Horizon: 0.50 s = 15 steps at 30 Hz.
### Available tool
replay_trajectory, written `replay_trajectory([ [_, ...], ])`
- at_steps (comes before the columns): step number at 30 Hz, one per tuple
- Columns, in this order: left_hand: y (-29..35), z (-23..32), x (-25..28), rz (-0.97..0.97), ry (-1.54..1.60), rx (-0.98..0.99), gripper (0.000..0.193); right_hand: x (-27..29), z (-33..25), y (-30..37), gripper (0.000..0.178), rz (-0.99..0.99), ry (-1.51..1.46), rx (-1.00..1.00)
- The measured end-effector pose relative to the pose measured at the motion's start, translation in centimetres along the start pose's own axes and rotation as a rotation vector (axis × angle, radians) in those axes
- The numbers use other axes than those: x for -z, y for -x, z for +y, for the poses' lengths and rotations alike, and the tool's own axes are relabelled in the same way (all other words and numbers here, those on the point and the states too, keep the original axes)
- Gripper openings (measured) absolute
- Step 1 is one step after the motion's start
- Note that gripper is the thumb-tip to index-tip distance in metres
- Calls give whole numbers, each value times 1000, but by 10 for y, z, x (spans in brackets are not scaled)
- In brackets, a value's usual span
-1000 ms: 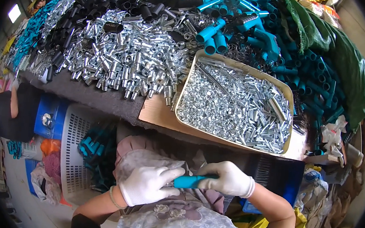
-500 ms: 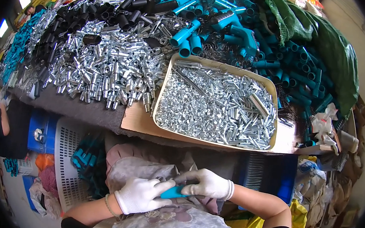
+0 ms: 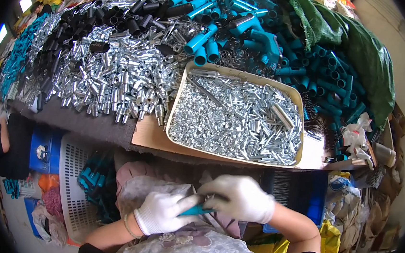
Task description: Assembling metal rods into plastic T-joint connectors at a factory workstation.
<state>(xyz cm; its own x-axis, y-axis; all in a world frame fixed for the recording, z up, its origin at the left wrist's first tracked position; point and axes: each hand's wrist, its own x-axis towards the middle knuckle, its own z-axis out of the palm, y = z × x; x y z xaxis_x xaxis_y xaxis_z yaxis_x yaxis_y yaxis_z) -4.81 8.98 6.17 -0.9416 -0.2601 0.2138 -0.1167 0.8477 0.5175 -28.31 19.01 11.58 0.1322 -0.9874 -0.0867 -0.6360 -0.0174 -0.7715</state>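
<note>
Above my lap, my left hand in a white knitted glove is closed around a teal tube-shaped part. The part lies slanted, its right end rising toward my other hand, and the glove covers much of it. My right hand, gloved the same way, is curled over that right end. Motion smears its fingers, so I cannot make out whether they grip the tube or a small piece at its end. Beyond both hands, on the bench edge, sits a cream tray full of small shiny metal pins and nuts.
Metal fittings heap up left of the tray, with black tubes behind. Teal tubes and handles pile at the right under a green sheet. Beside my lap stand a white basket and a blue bin.
My right hand has shifted up and right along the teal part and is now blurred. My left hand still holds the part and has moved slightly right and up.
</note>
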Motion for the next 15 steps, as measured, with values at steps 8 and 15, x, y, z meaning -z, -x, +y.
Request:
replay_trajectory([
  [8, -7, 2, 27, -16, -1, 77, 51, 70, 31, -13, 16, 438, 660, 8],
  [15, -8, 6, 29, -62, -54, 113, 50, 72, 36, -14, 14, 416, 761, 76],
])
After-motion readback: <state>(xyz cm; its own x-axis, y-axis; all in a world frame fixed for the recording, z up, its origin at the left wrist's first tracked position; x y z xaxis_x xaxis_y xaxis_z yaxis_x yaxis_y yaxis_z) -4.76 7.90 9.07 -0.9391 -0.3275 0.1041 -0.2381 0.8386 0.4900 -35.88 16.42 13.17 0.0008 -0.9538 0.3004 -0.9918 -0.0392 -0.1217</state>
